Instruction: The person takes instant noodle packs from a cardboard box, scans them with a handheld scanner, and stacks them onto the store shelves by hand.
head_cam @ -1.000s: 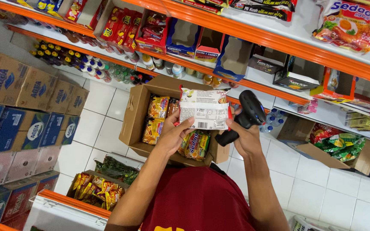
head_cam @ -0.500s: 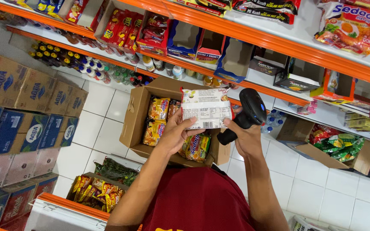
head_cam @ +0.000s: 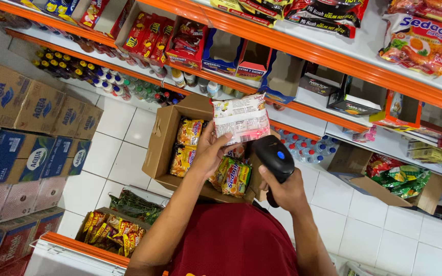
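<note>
My left hand (head_cam: 208, 151) holds up a white noodle packet (head_cam: 240, 119), its printed back facing me. My right hand (head_cam: 285, 193) grips a black handheld scanner (head_cam: 274, 158) with a blue button, its head just below the packet's lower right corner. Both hands hover over an open cardboard box (head_cam: 163, 140) on the white tiled floor, filled with yellow and green noodle packets (head_cam: 231, 176). I wear a dark red shirt (head_cam: 234, 240).
Orange-edged shelves (head_cam: 303, 48) ahead carry snack boxes and noodle packs, with bottles beneath. Stacked water cartons (head_cam: 21, 117) stand at the left. A second box of packets (head_cam: 111, 227) sits near my left elbow, another open box (head_cam: 400, 179) at the right.
The scanner has swung in from beside the packet to right beneath it, and the packet has shifted slightly up and right.
</note>
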